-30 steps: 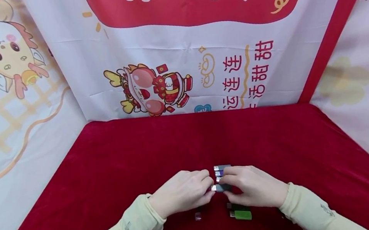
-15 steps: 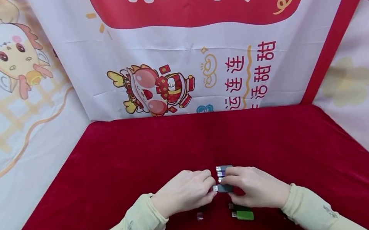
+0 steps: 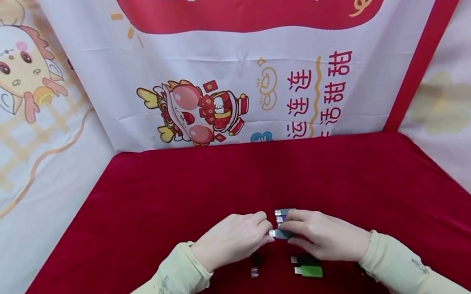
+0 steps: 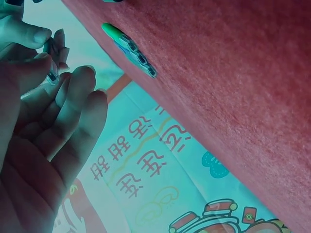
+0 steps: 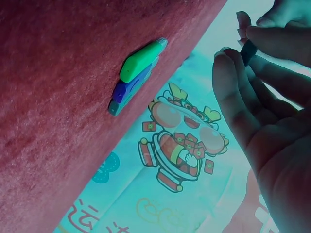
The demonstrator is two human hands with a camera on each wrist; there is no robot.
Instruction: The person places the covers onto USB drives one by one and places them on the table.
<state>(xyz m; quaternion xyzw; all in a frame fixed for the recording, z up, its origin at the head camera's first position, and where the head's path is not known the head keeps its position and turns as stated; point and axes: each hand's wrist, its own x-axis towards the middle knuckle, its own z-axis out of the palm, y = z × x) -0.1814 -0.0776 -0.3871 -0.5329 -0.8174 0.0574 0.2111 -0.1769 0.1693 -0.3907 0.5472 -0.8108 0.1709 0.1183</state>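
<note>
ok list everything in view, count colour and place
held stick: 1, grey, in right hand
row sticks: 3, grey, purple, green, beyond it
near sticks: 2, black, green, cloth's near side
cap: 1, clear, near left hand
dark bits: 2, black, beside cap and right sleeve, unclear
cloth: 1, red, under sticks
hangings: 3, whitish printed, left, back, right
sleeves: 2, pale yellow, on forearms
left hand: 1, at held stick's metal end
right hand: 1, gripping held stick

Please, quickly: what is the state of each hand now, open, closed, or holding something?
Left hand: closed, pinching the silver end of the dark grey USB stick.
Right hand: closed, holding the same stick's body.
</note>
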